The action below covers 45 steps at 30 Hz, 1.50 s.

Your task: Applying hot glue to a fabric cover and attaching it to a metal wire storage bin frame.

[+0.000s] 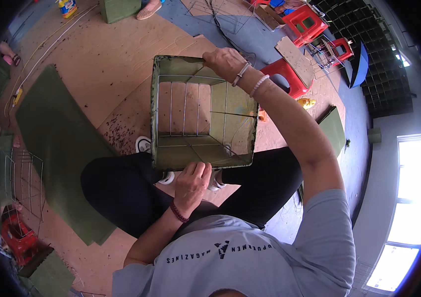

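Observation:
A square box (185,153) of green sheet over a thin metal wire frame hangs between my knees. Its opening faces up at me, and floor shows through the wire grid at its bottom. My right hand (223,63), with two light bracelets at the wrist, reaches over and grips the far rim. At the near rim, the fingers of my left hand (193,188) pinch the edge; a dark red beaded bracelet is on that wrist. The parts of the fingers behind the green sheet are hidden.
A large green sheet (61,158) lies at my left, with a bare wire frame (22,173) and a red stool (18,237) beyond. Red stools (303,25) and a board (294,59) stand far right. Dark scraps (121,131) dot the cardboard floor. Other people sit along the left.

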Available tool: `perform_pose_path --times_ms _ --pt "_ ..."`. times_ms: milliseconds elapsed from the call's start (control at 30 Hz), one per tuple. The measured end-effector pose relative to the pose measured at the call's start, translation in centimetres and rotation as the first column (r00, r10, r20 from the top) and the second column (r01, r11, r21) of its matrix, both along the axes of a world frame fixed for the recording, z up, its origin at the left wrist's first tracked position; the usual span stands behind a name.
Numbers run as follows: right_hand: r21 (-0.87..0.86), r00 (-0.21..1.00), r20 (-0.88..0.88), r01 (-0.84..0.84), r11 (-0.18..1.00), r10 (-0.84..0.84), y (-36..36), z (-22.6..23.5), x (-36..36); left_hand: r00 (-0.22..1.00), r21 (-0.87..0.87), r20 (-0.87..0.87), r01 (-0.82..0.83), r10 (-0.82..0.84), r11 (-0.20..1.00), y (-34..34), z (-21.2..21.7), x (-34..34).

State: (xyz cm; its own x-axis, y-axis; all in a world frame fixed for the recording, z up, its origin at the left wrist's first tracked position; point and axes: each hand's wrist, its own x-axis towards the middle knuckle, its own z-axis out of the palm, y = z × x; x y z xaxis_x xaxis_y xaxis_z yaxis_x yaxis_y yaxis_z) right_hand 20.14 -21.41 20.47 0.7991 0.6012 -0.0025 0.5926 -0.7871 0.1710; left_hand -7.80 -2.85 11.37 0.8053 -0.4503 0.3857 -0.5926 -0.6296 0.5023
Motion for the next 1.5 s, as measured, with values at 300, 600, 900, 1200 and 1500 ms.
perform_pose_path --times_ms 300,600,900,1200,1500 --pt "0.150 0.859 0.493 -0.237 0.960 0.135 1.6 0.1 -2.0 0.999 -0.005 -0.034 0.028 -0.028 1.000 0.2 0.2 -0.1" --pt "0.275 0.550 -0.834 0.471 0.838 -0.036 10.9 -1.2 -9.0 1.000 0.025 -0.004 0.031 -0.031 0.999 0.1 -0.1 0.0" --pt "0.320 0.568 -0.822 0.512 0.797 -0.035 12.0 -2.0 -9.6 0.998 0.113 -0.021 0.065 -0.063 0.991 0.2 -0.4 -0.4" --pt "0.373 0.824 -0.567 0.278 0.885 -0.020 1.8 -1.4 -21.3 0.999 0.077 -0.004 0.034 -0.034 0.996 0.3 -0.8 0.1" --pt "0.627 0.969 -0.247 0.144 0.766 0.020 -1.2 -6.3 -28.1 0.994 -0.067 -0.003 -0.106 0.106 0.992 0.8 0.5 1.3"
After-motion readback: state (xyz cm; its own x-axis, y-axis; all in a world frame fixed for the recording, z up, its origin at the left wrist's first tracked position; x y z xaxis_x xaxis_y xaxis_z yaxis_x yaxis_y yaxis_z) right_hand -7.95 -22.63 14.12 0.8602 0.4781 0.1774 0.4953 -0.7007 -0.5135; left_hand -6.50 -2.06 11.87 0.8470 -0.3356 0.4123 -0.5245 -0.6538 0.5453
